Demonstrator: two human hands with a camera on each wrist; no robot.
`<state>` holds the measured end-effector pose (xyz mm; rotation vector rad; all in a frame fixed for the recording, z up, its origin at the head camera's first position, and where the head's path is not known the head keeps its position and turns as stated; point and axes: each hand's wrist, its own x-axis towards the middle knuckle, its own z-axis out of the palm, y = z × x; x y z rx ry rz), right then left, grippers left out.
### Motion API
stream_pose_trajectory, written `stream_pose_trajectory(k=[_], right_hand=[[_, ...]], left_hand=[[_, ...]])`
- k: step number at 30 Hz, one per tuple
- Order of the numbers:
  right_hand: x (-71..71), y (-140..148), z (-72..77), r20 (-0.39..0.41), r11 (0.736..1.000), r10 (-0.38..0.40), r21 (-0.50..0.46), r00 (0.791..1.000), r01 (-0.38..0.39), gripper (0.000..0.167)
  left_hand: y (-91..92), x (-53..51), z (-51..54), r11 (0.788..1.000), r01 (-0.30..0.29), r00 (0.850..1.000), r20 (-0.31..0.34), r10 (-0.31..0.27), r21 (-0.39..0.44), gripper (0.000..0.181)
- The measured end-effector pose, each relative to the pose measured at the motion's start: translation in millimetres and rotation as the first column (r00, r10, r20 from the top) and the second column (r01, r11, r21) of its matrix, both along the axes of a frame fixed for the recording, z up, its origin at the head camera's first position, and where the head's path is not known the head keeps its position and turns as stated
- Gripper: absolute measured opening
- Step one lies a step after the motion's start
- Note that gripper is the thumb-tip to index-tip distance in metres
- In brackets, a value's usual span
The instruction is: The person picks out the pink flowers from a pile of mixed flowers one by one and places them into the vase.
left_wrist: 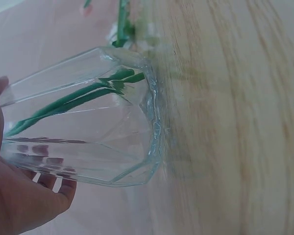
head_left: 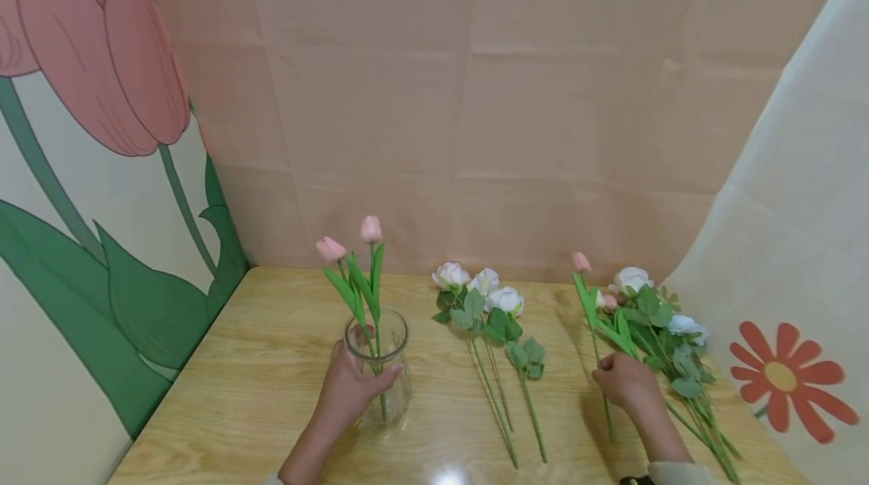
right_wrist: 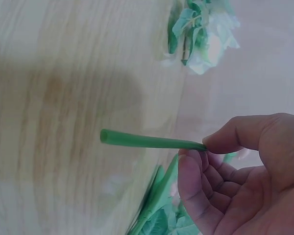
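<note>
A clear glass vase (head_left: 397, 387) stands on the table, and two pink tulips (head_left: 371, 230) lean in it with their stems inside. My left hand (head_left: 348, 383) grips the vase around its side, thumb in front; the left wrist view shows the faceted glass (left_wrist: 88, 117) and the green stems through it. My right hand (head_left: 627, 381) pinches the green stem of another pink tulip (head_left: 580, 262) between thumb and fingertips. In the right wrist view the lower end of that stem (right_wrist: 147, 141) sticks out past the fingers, above the tabletop.
White and pale pink roses (head_left: 505, 302) with leafy stems lie mid-table. To the right, beside my right hand, lies a pile of white roses (head_left: 631, 279), tulips and greenery. A plain cloth backdrop (head_left: 462, 130) hangs behind the wooden table (head_left: 271, 364).
</note>
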<state>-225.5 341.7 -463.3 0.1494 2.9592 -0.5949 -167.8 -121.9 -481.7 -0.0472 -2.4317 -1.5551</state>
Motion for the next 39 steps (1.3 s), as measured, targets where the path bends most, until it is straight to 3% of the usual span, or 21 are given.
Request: stream_pose_trajectory(k=[9, 39], right_hand=[[0.8, -6.4, 7.3, -0.046, 1.0, 0.007, 0.015, 0.999, -0.006, 0.035], [12.3, -39.6, 39.1, -0.115, 0.999, 0.005, -0.052, 0.993, -0.011, 0.033]], left_hand=[[0.6, 0.3, -0.3, 1.0, 0.01, 1.0, -0.017, -0.01, 0.012, 0.083], [0.3, 0.9, 1.7, 1.0, 0.004, 1.0, 0.007, -0.004, 0.006, 0.083]])
